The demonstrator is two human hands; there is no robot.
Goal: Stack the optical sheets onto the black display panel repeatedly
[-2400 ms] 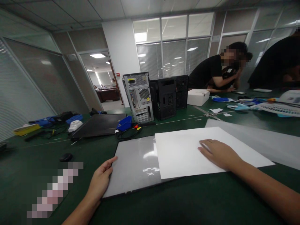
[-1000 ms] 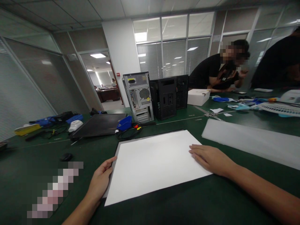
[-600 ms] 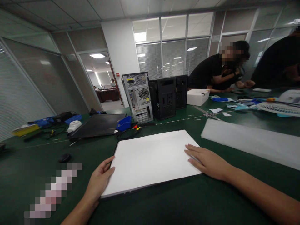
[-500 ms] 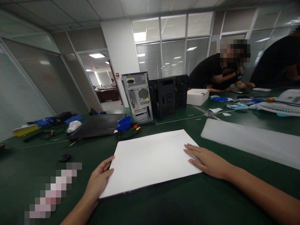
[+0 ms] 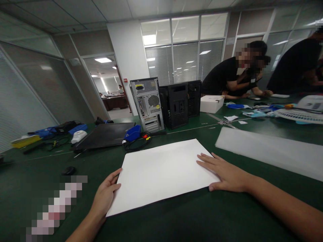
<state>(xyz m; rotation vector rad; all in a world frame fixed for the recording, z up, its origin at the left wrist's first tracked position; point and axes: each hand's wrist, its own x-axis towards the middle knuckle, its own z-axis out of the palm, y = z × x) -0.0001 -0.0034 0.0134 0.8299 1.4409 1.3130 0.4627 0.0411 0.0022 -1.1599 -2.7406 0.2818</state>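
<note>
A large white sheet (image 5: pixel 161 176) lies flat in front of me, with a thin dark edge showing along its left and right sides. What is under it is mostly hidden. My left hand (image 5: pixel 104 193) grips its left edge, thumb on top and the other fingers along the side. Over the right edge rests my right hand (image 5: pixel 224 173), fingers spread on the white surface and thumb out at the near right corner.
Beyond the sheet stand a silver computer case (image 5: pixel 148 104) and black cases (image 5: pixel 178 106). A dark flat panel (image 5: pixel 104 136) and blue object (image 5: pixel 132 133) lie left of them. To the right are a translucent sheet (image 5: pixel 272 151), white box (image 5: pixel 212 103) and co-workers (image 5: pixel 222 75).
My right thumb has moved outward and toward me, from the sheet's top to its near right corner. The sheet's near edge has shifted slightly. My left hand keeps its hold.
</note>
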